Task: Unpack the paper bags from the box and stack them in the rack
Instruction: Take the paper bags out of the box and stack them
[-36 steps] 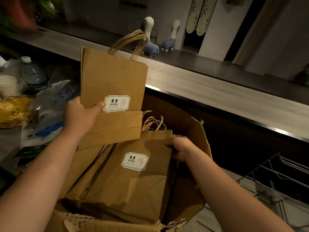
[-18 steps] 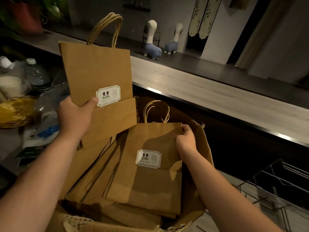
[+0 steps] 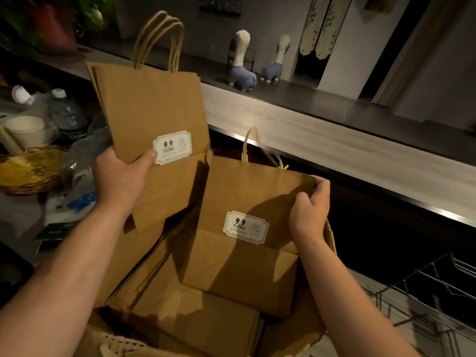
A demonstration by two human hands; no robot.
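Box: torn brown cardboard box (image 3: pixel 313 331) sitting below, holding more flat bags.
Raised bags: brown paper bags with twisted handles (image 3: pixel 154 109) being gripped by left hand (image 3: pixel 121 176), thumb at the label, as before.
Second bag: flat brown paper bag (image 3: pixel 247 202) rising higher out of the box than half a second ago.
Right hand (image 3: pixel 310 210): pinching that bag's top right corner.
Rack: wire rack (image 3: pixel 427 300) waiting at right.

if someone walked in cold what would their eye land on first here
First, the raised kraft paper bags with twisted handles at upper left, gripped by the left hand, thumb beside a white 9.9 sticker. Next, the right hand pinching the top corner of another stickered paper bag rising from the torn cardboard box. Behind, two blue-bodied llama figurines stand on the dark counter.
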